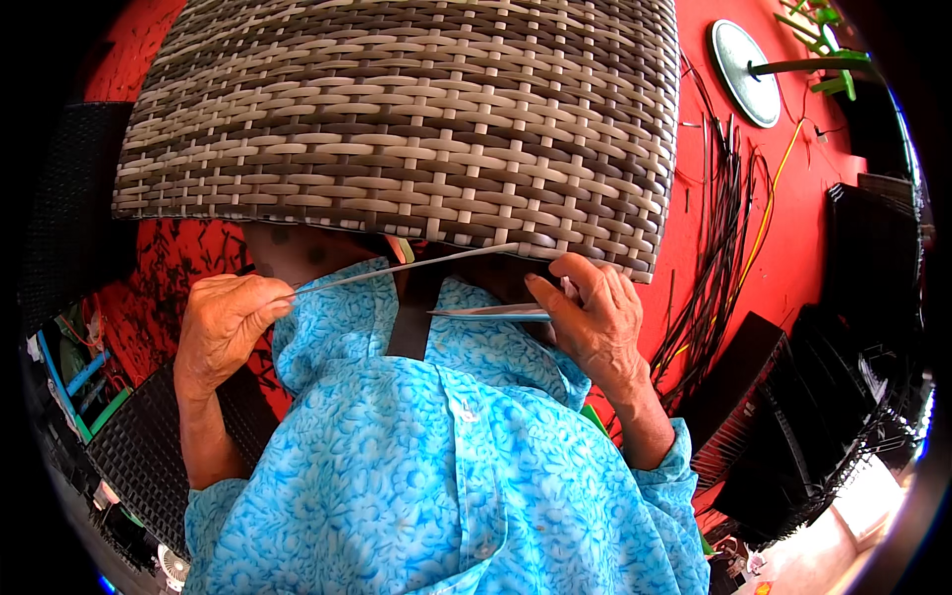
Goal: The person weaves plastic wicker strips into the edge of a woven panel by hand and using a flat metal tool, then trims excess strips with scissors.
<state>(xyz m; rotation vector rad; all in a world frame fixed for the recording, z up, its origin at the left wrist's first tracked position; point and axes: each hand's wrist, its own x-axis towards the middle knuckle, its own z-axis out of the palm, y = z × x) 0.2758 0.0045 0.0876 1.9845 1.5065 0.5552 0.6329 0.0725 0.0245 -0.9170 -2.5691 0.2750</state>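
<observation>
A large panel of brown and beige wicker weave [416,119] fills the upper middle, its near edge lying above my lap. A thin grey wicker strand [407,265] runs taut from that edge down to my left hand [230,322], whose thumb and fingers are pinched on its end. My right hand [600,322] is closed around a slim pointed tool with a flat blade [491,312] aimed left; its handle is hidden in the palm. The right thumb and forefinger lie close to the panel's edge, near where the strand leaves the weave.
Loose dark strands [719,248] lie on the red floor [684,317] at the right, beside a yellow cord [769,213]. A round disc base with a pole [746,74] is farther back. Black woven pieces [793,416] stand at the right, another dark woven piece [149,466] at the left.
</observation>
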